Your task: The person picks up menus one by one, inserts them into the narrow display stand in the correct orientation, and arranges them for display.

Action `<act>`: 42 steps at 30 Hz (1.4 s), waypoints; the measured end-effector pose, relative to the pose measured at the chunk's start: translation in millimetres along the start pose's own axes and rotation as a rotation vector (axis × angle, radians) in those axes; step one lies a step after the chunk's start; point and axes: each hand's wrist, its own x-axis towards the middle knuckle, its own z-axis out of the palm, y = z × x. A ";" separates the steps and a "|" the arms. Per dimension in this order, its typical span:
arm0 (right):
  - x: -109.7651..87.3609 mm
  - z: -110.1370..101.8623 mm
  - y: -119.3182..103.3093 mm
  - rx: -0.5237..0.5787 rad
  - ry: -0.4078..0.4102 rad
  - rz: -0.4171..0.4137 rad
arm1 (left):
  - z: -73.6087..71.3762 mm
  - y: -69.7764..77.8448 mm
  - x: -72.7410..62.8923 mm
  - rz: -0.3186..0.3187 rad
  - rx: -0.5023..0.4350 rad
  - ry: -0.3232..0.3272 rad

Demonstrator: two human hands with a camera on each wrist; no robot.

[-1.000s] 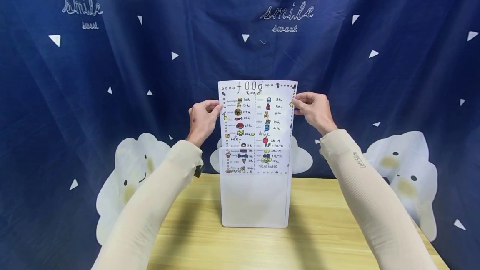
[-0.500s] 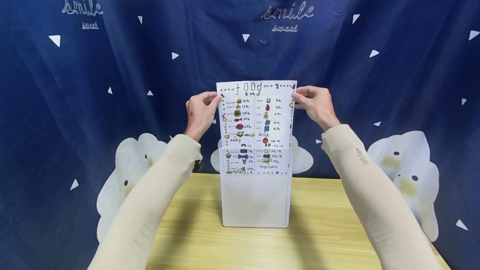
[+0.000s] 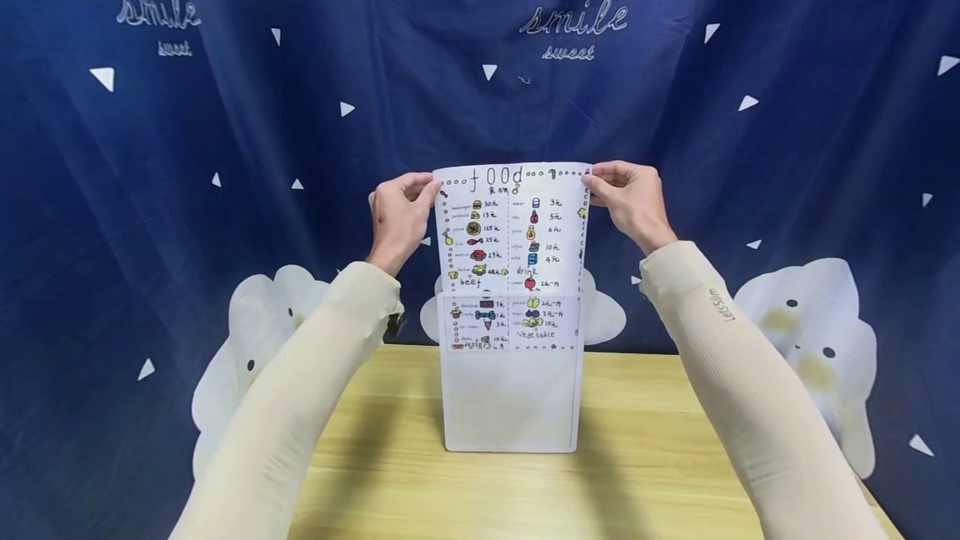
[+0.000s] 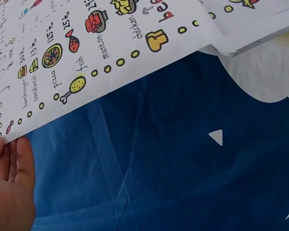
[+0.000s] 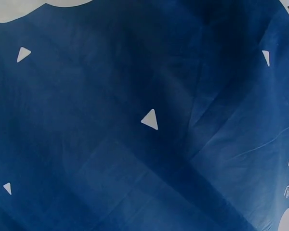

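Note:
A paper menu [image 3: 512, 232] headed "food", with small coloured drawings and prices, stands upright in the head view. Its lower part sits inside a clear-fronted upright sign holder [image 3: 512, 402], seen through the front panel. My left hand [image 3: 397, 219] pinches the paper's upper left edge between thumb and fingers. At the upper right corner, my right hand [image 3: 630, 202] pinches the sheet the same way. The left wrist view shows the menu [image 4: 101, 57] close up, with the left hand [image 4: 12, 185] at its corner. Only a sliver of the right hand enters the right wrist view.
The holder stands on a light wooden table [image 3: 637, 440]. Behind it hangs a dark blue curtain [image 3: 435, 48] printed with clouds, white triangles and "smile sweet". Both forearms wear cream sleeves [image 3: 300, 390], one on each side of the holder.
Both hands have moved up along the paper's side edges to its top corners. The top edge now bows slightly. The paper's depth in the holder looks nearly the same.

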 end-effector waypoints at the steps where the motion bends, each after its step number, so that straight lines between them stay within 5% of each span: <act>1: 0.0 -0.2 0.6 0.002 -0.001 -0.004 | 0.1 -0.9 -0.2 -0.001 -0.003 0.000; 12: -4.2 -0.6 7.5 -0.013 -0.030 -0.010 | 1.9 -8.1 -4.2 0.022 -0.001 -0.011; 25: -5.5 3.1 17.2 -0.015 0.012 -0.165 | 2.4 -14.2 -6.8 0.081 -0.051 -0.027; 42: -10.9 4.6 23.8 -0.019 -0.017 -0.147 | 4.5 -22.6 -17.0 0.115 -0.025 -0.012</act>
